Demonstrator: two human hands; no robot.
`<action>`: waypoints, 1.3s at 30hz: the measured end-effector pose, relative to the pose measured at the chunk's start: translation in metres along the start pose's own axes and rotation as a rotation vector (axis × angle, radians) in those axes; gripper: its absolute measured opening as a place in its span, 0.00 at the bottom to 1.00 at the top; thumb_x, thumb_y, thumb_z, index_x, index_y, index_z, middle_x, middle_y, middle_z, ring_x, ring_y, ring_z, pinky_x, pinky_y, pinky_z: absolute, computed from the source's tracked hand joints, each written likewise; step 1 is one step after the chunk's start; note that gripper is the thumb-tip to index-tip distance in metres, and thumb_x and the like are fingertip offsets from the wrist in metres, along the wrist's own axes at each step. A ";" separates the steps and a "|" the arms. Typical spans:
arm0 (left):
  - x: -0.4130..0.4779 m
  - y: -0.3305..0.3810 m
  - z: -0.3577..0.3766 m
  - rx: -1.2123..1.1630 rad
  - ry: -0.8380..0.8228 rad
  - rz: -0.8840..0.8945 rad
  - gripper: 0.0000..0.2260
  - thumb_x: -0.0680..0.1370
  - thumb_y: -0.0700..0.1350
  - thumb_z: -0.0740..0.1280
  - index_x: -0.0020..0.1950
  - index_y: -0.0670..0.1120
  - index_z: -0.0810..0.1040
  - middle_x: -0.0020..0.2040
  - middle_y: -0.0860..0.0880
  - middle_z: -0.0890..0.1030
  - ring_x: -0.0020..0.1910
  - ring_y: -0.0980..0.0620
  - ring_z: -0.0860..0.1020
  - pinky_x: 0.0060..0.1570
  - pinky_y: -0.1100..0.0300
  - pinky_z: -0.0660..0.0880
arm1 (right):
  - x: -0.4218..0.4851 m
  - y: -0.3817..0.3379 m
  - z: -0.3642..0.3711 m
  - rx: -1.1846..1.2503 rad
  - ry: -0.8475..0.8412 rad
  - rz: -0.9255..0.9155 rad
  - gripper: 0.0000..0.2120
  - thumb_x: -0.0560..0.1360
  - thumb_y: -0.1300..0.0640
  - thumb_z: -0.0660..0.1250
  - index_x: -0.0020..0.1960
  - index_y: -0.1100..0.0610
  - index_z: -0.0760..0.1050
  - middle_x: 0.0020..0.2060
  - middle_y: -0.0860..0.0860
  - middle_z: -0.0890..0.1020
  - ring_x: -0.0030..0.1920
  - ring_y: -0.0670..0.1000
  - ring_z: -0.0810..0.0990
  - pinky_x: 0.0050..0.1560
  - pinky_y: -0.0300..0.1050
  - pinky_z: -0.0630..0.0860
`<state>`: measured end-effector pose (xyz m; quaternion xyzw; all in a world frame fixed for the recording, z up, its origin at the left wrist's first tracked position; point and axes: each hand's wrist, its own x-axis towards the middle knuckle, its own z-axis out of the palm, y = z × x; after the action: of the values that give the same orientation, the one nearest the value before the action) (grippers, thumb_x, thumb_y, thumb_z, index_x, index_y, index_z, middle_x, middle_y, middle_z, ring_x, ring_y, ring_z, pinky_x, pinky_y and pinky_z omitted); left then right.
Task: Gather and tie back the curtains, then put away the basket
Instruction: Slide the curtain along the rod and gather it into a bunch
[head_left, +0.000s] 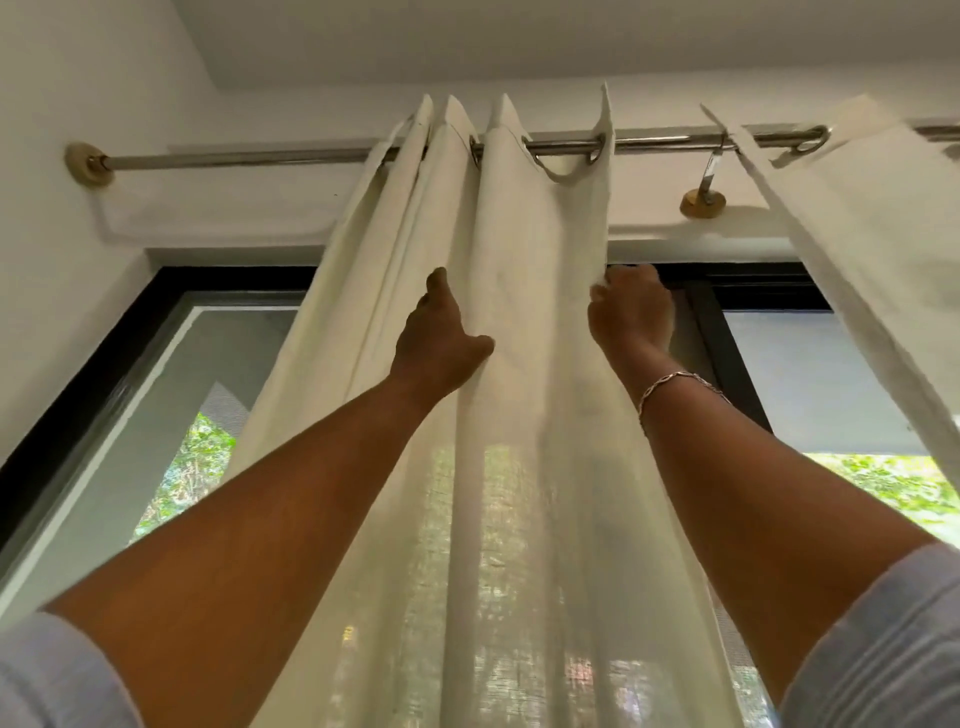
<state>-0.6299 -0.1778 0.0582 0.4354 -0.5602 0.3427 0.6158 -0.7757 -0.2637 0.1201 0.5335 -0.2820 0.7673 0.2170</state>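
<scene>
Both hands up at the left curtain (519, 364), head view. Step in hand, I judge: gathering, first half of task; panel bunched into pleats w/ its rings crowded along the rod (260, 156). Tie-back not begun, no tie or basket in view.

Left hand (439, 338): arm stretched up, palm flat on cloth, fingers spread, thumb out; pressing, not gripping. Right hand (631, 312): arm raised, bracelet (675, 387) at wrist, fingers pinched on curtain's right edge.

Next calls for, prob.: push the edge fold left toward the pleats, then drop lower to cinch. Second curtain (857, 218) hangs apart at right, untouched.
</scene>
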 end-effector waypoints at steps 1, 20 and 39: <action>0.001 -0.004 -0.005 0.012 0.012 0.008 0.37 0.74 0.43 0.68 0.75 0.43 0.48 0.73 0.41 0.63 0.69 0.43 0.66 0.63 0.54 0.66 | -0.001 -0.011 0.004 0.027 -0.029 -0.044 0.11 0.76 0.61 0.59 0.52 0.65 0.77 0.56 0.62 0.76 0.55 0.62 0.77 0.50 0.47 0.74; 0.017 -0.118 -0.099 0.031 0.142 -0.026 0.25 0.77 0.47 0.63 0.71 0.42 0.60 0.70 0.43 0.68 0.68 0.44 0.68 0.63 0.55 0.66 | -0.036 -0.191 0.093 0.210 -0.303 -0.299 0.20 0.77 0.61 0.60 0.28 0.55 0.59 0.54 0.66 0.78 0.56 0.62 0.75 0.41 0.40 0.60; 0.011 -0.165 -0.099 -0.094 0.111 -0.025 0.25 0.76 0.50 0.64 0.69 0.41 0.63 0.69 0.41 0.69 0.67 0.43 0.69 0.63 0.52 0.67 | -0.054 -0.157 0.069 -0.062 -0.210 0.133 0.20 0.76 0.51 0.63 0.63 0.61 0.70 0.62 0.59 0.75 0.63 0.61 0.72 0.61 0.52 0.70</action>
<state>-0.4396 -0.1508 0.0447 0.3935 -0.5351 0.3318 0.6699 -0.6101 -0.1944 0.1191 0.5841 -0.3616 0.7108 0.1512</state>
